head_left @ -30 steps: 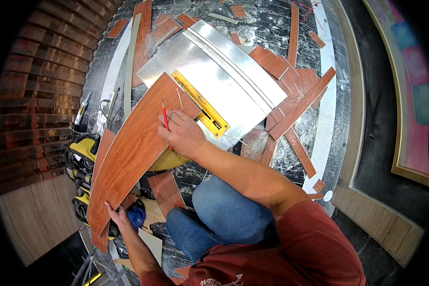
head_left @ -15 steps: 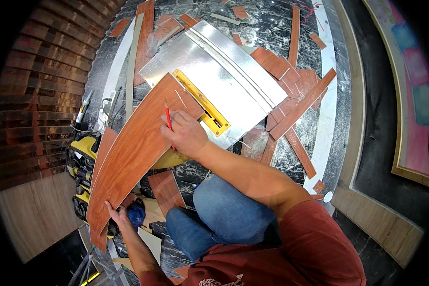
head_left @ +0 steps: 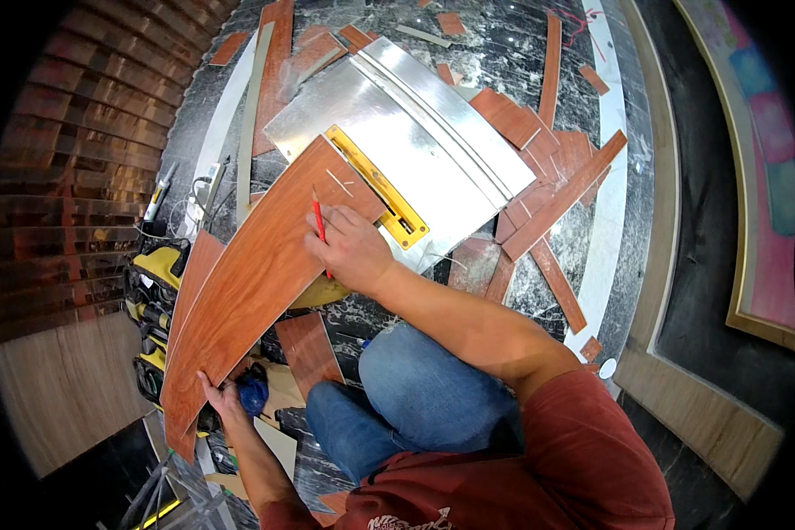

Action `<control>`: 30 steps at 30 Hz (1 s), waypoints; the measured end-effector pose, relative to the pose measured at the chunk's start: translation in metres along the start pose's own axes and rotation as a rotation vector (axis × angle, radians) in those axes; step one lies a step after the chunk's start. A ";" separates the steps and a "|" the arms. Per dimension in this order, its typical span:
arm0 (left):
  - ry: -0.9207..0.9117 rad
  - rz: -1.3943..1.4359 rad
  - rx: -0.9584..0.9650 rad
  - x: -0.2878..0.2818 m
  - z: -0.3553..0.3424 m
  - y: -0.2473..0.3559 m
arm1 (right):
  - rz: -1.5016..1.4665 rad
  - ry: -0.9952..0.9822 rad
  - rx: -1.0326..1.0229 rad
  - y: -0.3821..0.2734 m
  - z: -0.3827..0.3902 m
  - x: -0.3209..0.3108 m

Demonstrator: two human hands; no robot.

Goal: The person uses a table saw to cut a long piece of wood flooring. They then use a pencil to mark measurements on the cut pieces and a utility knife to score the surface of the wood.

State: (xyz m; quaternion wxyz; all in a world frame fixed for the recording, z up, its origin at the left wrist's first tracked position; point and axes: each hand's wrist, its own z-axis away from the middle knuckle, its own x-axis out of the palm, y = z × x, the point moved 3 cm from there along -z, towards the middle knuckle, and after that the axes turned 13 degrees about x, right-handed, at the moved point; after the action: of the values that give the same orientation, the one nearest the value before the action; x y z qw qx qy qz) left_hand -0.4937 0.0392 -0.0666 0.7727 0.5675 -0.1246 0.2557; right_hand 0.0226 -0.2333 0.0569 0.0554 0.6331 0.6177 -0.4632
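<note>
A long reddish-brown wood-look floor plank [head_left: 256, 252] slants from the lower left up to a silver metal saw table [head_left: 433, 150]. Its far end rests on the table, beside the yellow insert [head_left: 375, 187] around the blade slot. My left hand [head_left: 225, 399] grips the plank's edge near its lower end, thumb on top, the other fingers mostly hidden beneath. My right hand [head_left: 353, 252] lies on the plank near the far end, closed around a red pencil [head_left: 319, 219] whose tip points away from me. Short pale marks show on the plank just beyond the tip.
Plank offcuts [head_left: 561, 190] lie piled on the dark marble floor right of the table. Another plank piece [head_left: 309, 349] lies by my knee. Yellow-and-black power tools [head_left: 155, 283] and a white power strip [head_left: 205, 190] stand at left, near a blue object [head_left: 253, 390].
A second short pale stroke now shows beside the first on the plank's far end. My right hand has shifted slightly with the pencil; my left hand keeps its grip.
</note>
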 end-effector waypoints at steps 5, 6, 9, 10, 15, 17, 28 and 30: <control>-0.005 -0.003 0.010 -0.009 -0.004 -0.001 | 0.026 -0.022 -0.011 -0.002 0.003 -0.002; 0.005 -0.018 0.019 -0.009 -0.003 -0.003 | 0.036 -0.028 -0.007 -0.002 0.004 -0.002; 0.024 -0.034 0.032 -0.012 -0.004 0.000 | 0.038 -0.026 -0.005 -0.003 0.005 -0.003; 0.029 -0.035 0.034 -0.014 -0.005 0.002 | 0.034 -0.022 -0.006 -0.004 0.005 -0.003; 0.085 -0.010 0.066 -0.008 -0.003 -0.001 | 0.050 -0.006 -0.007 -0.002 0.006 -0.005; 0.105 -0.028 0.068 -0.010 -0.005 0.002 | -0.018 -0.070 -0.016 -0.003 0.008 -0.008; 0.125 -0.054 0.164 -0.010 0.009 0.044 | -0.044 0.385 0.178 0.118 0.052 -0.124; 0.081 -0.059 0.186 -0.010 0.010 0.049 | -0.020 0.465 0.179 0.139 0.039 -0.122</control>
State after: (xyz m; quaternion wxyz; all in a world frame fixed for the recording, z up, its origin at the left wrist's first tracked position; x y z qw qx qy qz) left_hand -0.5276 0.0386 -0.0290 0.7283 0.6294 -0.0524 0.2660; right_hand 0.1415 -0.3796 0.0452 -0.1488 0.7189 0.5767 -0.3585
